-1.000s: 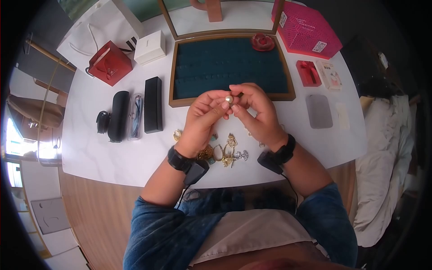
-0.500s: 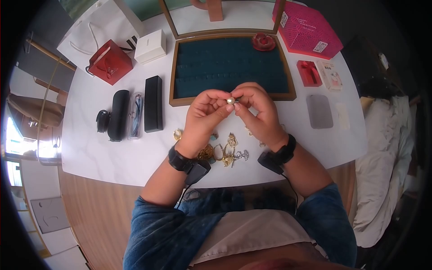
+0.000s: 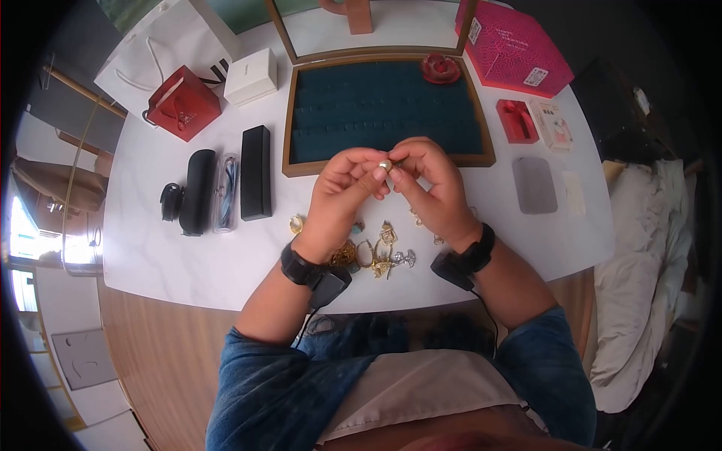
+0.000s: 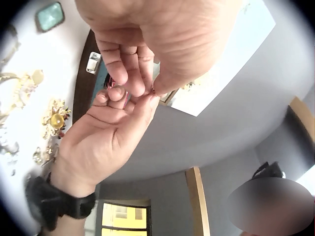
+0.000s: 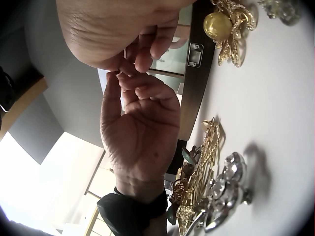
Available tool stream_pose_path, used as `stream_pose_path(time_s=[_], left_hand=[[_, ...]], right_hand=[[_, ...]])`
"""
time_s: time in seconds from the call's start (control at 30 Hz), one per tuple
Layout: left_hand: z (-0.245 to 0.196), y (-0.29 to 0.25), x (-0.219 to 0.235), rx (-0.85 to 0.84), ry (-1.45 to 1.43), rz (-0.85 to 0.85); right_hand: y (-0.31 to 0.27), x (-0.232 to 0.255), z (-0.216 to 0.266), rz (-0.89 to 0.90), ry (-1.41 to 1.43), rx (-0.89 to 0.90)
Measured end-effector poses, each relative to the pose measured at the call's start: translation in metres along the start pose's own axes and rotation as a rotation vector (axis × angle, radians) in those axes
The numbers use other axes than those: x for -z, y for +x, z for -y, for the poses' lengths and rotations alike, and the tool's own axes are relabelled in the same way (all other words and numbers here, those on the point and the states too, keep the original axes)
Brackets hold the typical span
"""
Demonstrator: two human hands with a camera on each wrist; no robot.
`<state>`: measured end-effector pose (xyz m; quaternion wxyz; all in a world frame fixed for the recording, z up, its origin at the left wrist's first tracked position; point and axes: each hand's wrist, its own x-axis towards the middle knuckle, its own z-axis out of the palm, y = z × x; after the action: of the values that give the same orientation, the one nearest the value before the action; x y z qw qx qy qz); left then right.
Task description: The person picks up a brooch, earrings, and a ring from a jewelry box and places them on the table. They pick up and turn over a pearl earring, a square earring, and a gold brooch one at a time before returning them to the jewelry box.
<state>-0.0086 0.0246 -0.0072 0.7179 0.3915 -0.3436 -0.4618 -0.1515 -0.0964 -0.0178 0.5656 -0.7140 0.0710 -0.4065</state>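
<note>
A small piece of jewellery with a round pearl (image 3: pixel 386 165) is between both hands, close over the front edge of the wooden jewellery box (image 3: pixel 304 170). My left hand (image 3: pixel 340 186) pinches the pearl with thumb and forefinger. From the other side, thumb and fingertips of my right hand (image 3: pixel 430 184) pinch the back of the same piece. Fingers cover most of it in both wrist views. On the table below lie a gold ring (image 3: pixel 296 224), a tangled gold chain (image 3: pixel 344 255), a gold brooch with a yellow bead (image 5: pixel 218 26) and a silver flower-shaped piece (image 3: pixel 406 259).
The box lies open, lid up, with a red flower (image 3: pixel 440 70) on its dark green lining. On the left are a black box (image 3: pixel 256 173), glasses case (image 3: pixel 198 192), red bag (image 3: pixel 184 105) and white box (image 3: pixel 251 77). A pink box (image 3: pixel 515 49) and a red gift box (image 3: pixel 517 122) stand right.
Fingers of both hands shift slightly around the pearl piece, and the right fingertips close in on its back. The hands stay in nearly the same place; the jewellery on the table has not moved.
</note>
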Motion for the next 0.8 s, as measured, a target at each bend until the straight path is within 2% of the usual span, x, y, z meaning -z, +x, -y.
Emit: stream_pose_path(time_s=[0.23, 0.8], left_hand=[[-0.001, 0.002, 0.003, 0.075, -0.082, -0.02], [0.002, 0.003, 0.005, 0.102, -0.085, -0.033]], right_hand=[[0.002, -0.001, 0.004, 0.0, -0.056, 0.061], [0.003, 0.0, 0.007, 0.018, -0.076, 0.028]])
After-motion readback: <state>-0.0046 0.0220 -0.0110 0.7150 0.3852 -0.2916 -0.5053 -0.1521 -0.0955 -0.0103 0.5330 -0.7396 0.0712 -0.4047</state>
